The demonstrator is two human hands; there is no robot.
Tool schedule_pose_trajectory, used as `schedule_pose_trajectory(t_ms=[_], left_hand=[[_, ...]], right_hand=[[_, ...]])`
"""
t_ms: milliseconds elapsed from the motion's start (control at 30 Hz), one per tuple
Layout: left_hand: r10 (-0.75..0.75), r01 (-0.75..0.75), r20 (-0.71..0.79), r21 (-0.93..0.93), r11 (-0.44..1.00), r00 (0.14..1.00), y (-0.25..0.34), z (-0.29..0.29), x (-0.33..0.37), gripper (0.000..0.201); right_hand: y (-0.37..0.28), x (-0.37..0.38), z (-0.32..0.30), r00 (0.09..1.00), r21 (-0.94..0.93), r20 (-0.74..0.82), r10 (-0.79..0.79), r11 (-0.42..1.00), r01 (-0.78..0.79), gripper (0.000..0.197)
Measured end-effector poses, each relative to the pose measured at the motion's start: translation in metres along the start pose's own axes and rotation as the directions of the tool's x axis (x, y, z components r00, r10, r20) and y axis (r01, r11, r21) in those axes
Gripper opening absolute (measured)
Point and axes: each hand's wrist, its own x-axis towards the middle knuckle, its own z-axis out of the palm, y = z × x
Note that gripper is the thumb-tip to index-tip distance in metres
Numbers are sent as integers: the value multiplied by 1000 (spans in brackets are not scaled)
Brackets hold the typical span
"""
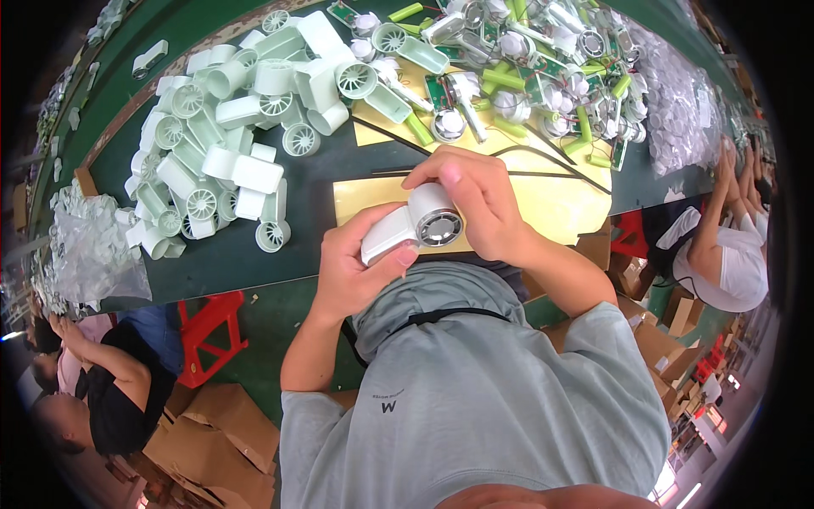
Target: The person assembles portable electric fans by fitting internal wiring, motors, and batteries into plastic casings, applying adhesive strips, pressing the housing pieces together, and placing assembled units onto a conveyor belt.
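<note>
Both hands hold a white handheld fan (392,233) over the near edge of the work table. My left hand (346,265) is closed around its handle, thumb along the near side. Fingers of my right hand (482,204) curl over the round fan head, whose silver-rimmed grille faces me; part of the head is hidden by them. Beneath lies a yellow sheet (551,204) with thin black strips (530,174) across it. Beyond it sit several loose fan assemblies with white motors, circuit boards and green battery cells (504,80).
Pale green fan housings (257,174) are heaped at the left of the dark green table. Clear plastic bags (678,102) lie far right, more bags (102,254) at left. Co-workers sit on both sides. A red stool (212,335) and cardboard boxes (225,433) stand below.
</note>
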Motion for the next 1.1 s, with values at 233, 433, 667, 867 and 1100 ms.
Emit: schedule_pose_trajectory(t_ms=[233, 433, 667, 867, 1100], left_hand=[[-19, 25, 78, -82, 996, 997, -3, 2, 3, 46], [54, -55, -11, -114, 992, 998, -5, 6, 1, 41], [37, -41, -23, -210, 977, 999, -6, 8, 6, 39], [151, -158, -54, -146, 977, 987, -1, 10, 12, 30], [334, -335, 43, 205, 920, 942, 2, -1, 6, 41]], right_hand=[[5, 5, -4, 999, -80, -42, 20, 997, -23, 30], [-4, 6, -7, 995, -100, 68, -73, 992, 80, 34], [-18, 9, -2, 988, -103, 138, -64, 992, 79, 34], [-11, 4, -2, 978, -108, 89, -191, 974, 200, 22], [-16, -2, -4, 970, -105, 108, -220, 967, 231, 23]])
